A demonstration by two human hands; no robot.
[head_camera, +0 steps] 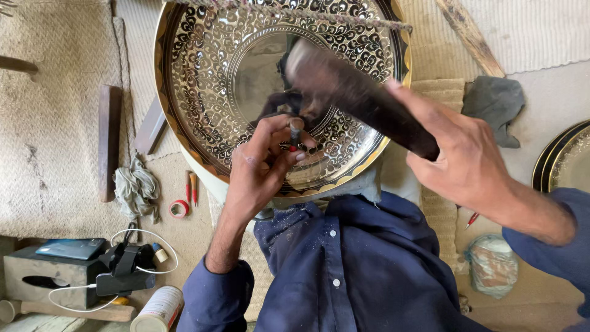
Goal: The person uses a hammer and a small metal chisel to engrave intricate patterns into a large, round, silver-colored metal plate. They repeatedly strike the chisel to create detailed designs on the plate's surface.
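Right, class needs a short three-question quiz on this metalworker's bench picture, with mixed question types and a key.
1. True or false: the left hand holds a small metal punch upright on the large round engraved brass tray.
2. What does the right hand grip? A) dark blurred mallet B) paintbrush C) screwdriver
3. Fill in: the small red tape roll lies to the ___ of the left hand in the head view.

Key: 1 true; 2 A; 3 left.
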